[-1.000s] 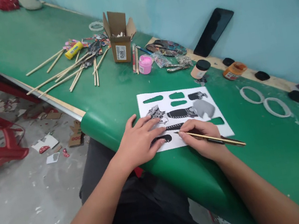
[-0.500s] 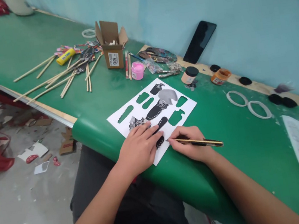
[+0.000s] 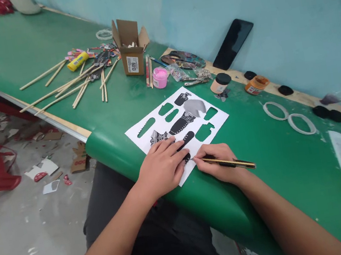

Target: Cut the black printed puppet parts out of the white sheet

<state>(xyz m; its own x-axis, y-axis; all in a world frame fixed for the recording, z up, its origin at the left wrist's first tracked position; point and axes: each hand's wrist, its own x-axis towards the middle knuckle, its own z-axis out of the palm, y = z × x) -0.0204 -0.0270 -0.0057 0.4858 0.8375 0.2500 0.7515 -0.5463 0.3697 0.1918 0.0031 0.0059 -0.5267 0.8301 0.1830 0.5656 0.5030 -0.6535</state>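
A white sheet (image 3: 201, 142) with black printed shapes and several cut-out holes lies at a slant near the table's front edge. My left hand (image 3: 163, 163) rests flat on its lower part, fingers spread over the black shapes. My right hand (image 3: 217, 161) grips a black and gold pen-like tool (image 3: 236, 162), its tip at the sheet's lower right edge, close to my left fingertips. A grey loose piece (image 3: 195, 107) sits on the upper part of the sheet.
Behind the sheet stand a cardboard box (image 3: 132, 62), a pink jar (image 3: 160, 77), a black-lidded jar (image 3: 221, 83) and an orange jar (image 3: 256, 84). Wooden sticks (image 3: 61, 91) lie left. A phone (image 3: 233, 44) leans on the wall; white rings (image 3: 275, 111) are right.
The view has shifted slightly, so the table items appear a little further right. Both hands keep nearly the same pose, with the tool tip still by the sheet's lower edge.
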